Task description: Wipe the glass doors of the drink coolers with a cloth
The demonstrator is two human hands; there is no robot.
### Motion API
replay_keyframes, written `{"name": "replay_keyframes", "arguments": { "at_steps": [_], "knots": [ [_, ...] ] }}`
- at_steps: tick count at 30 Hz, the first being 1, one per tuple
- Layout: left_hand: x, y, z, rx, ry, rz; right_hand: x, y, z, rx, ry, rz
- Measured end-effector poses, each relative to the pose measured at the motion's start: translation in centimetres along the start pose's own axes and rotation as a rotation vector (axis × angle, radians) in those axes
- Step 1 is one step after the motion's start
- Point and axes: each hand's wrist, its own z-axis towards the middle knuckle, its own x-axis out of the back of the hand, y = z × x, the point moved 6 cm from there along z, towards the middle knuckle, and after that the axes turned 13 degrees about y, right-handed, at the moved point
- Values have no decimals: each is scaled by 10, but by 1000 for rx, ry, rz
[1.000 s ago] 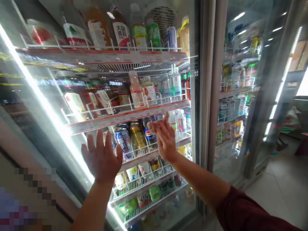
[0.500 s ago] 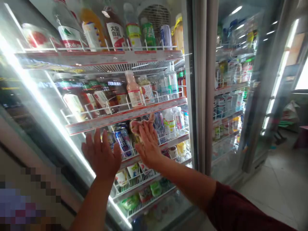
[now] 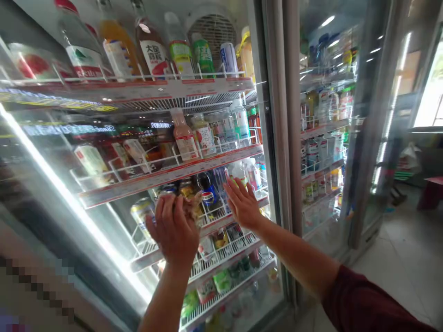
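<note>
Where the left hand [image 3: 175, 230] reaches: up before a tall grey metal-framed glass cooler [image 3: 281, 138], back of the hand toward the view
Left grip: fingers bent and closed about a crumpled beige-brown cloth [image 3: 191, 210], which shows at the thumb side
Cloth's place: between the two hands and nearer the left, in front of the shelf of cans; whether it touches the glass cannot be told
Right hand [image 3: 242, 205]: beside the cloth but apart from it, fingers straight and stretched out flat, grip unclenched
Right sleeve: dark maroon fabric [image 3: 363, 295] around the upper arm
Shelf behind the hands: a dark bottle with a blue label and round logo [image 3: 207, 191] between them, a silver-blue can [image 3: 142, 214] left of the left hand
Shelf above: a pink bottle with a pale label [image 3: 186, 138], upright behind a white wire rail
Top shelf: a green bottle [image 3: 203, 55] beside a white-and-blue can [image 3: 229, 59]
Light: a bright white strip [image 3: 69, 198] slanting down the cooler's left side
</note>
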Motion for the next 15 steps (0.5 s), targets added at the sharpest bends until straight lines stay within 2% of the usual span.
{"name": "replay_keyframes", "arguments": {
  "at_steps": [3,6,8,13,15],
  "knots": [
    [6,-11,-22,-45,-30,54,-6,14,-19,119,52,-72],
    [2,-19,-27,-63,-68,41,-12,15,-27,129,44,-94],
    [-7,-20,-7,-66,-65,25,-13,14,-28,126,40,-88],
    [-33,-8,76,-121,-59,19,-8,12,-25,127,81,-66],
    [-34,-5,87,-137,-50,26,-7,12,-25,129,85,-58]
  ]
}}
